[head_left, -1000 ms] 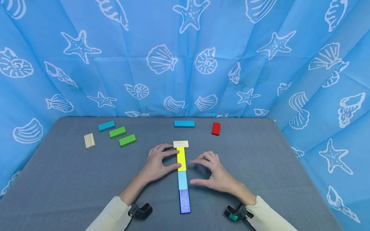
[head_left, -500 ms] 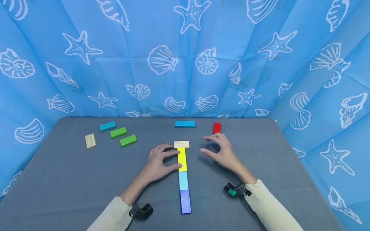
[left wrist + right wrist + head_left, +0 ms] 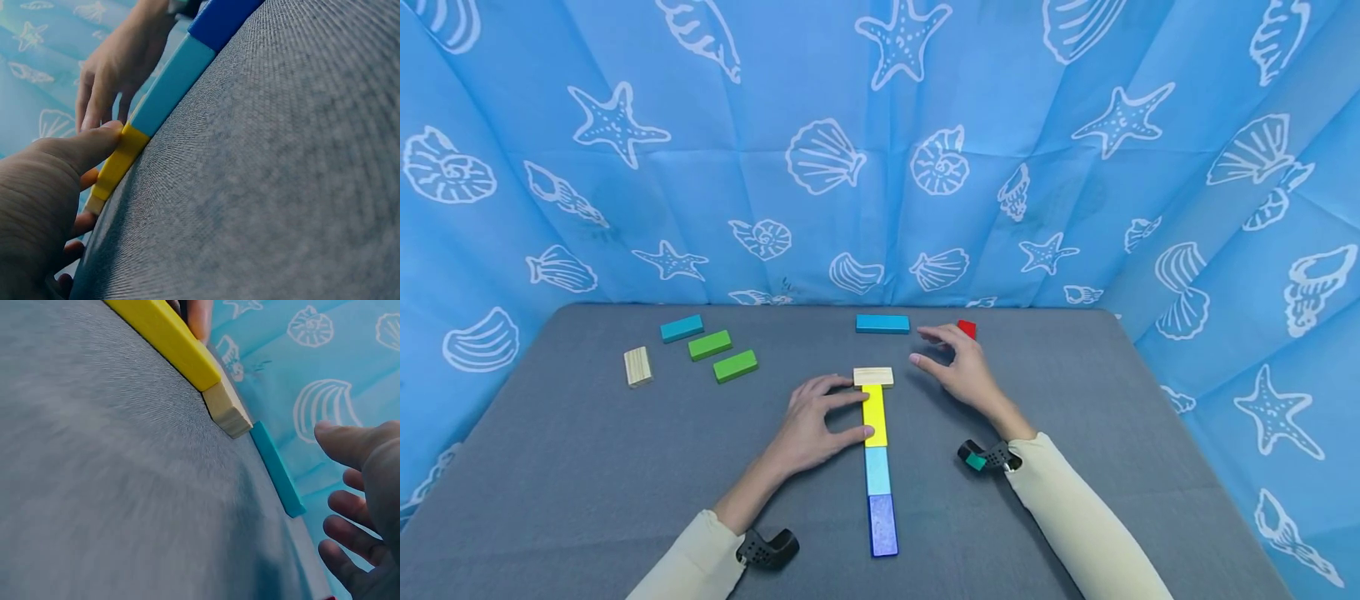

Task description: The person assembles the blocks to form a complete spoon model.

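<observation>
A row of blocks runs down the middle of the table in the head view: a natural wood block [image 3: 873, 377] lies crosswise at the far end, then come a yellow block [image 3: 875, 417], a light blue block [image 3: 877, 472] and a dark blue block [image 3: 883, 526]. My left hand [image 3: 808, 425] rests thumb and forefinger on the yellow block, another fingertip right at the wood block's left end. My right hand [image 3: 958, 367] is raised with fingers spread and nothing between them, near the teal block [image 3: 882, 324]. It partly hides a red block [image 3: 967, 329].
Toward the back left lie another teal block [image 3: 681, 328], two green blocks [image 3: 710, 345] and a second wood block [image 3: 637, 367]. A blue curtain [image 3: 737, 167] with shell prints hangs behind the grey cloth-covered table [image 3: 587, 467].
My right hand has moved from beside the yellow block away toward the back of the table, first near the red block, then left toward the teal block. The left hand stays in place.
</observation>
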Available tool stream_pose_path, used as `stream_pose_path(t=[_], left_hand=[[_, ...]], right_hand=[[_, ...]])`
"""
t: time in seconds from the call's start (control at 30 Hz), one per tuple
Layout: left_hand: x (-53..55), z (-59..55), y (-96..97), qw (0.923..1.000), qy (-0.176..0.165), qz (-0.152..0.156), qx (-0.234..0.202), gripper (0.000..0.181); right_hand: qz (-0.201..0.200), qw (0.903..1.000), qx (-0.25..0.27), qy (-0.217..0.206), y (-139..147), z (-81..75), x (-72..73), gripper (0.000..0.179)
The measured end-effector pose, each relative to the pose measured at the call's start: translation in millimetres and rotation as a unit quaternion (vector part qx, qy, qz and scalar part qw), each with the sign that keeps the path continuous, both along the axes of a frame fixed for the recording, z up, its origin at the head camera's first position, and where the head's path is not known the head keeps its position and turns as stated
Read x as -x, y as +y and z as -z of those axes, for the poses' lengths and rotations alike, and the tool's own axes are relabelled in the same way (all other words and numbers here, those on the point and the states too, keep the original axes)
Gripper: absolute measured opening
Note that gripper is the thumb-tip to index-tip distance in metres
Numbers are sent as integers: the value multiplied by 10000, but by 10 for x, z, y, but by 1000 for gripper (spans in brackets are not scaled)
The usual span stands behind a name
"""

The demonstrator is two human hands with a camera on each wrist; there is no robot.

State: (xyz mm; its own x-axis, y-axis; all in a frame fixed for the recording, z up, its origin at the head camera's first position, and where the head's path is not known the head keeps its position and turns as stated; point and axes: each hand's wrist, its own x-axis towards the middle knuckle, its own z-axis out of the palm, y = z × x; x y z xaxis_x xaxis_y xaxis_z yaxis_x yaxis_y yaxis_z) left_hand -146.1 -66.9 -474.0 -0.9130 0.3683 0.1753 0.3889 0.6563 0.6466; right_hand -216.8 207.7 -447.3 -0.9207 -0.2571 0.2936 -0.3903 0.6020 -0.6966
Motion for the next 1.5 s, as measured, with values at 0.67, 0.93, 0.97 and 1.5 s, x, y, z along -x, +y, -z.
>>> stream_pose_path(t=[0.67,0.93,0.97,1.5], left_hand=[[4,9,10,10000,45,20,-14,51],[4,-4,12,10000,16,3,-17,51],[5,-5,12,10000,11,1,-13,51],[12,-16,14,10000,-25,-28,77,52]], right_hand=[[643,9954,-611,-363,-315,166,466,50],[702,9949,-655,-318,-354,202,500,43],[713,9951,-620,-302,-356,202,502,41],[106,9984,-462,-318,-323,175,354,32]])
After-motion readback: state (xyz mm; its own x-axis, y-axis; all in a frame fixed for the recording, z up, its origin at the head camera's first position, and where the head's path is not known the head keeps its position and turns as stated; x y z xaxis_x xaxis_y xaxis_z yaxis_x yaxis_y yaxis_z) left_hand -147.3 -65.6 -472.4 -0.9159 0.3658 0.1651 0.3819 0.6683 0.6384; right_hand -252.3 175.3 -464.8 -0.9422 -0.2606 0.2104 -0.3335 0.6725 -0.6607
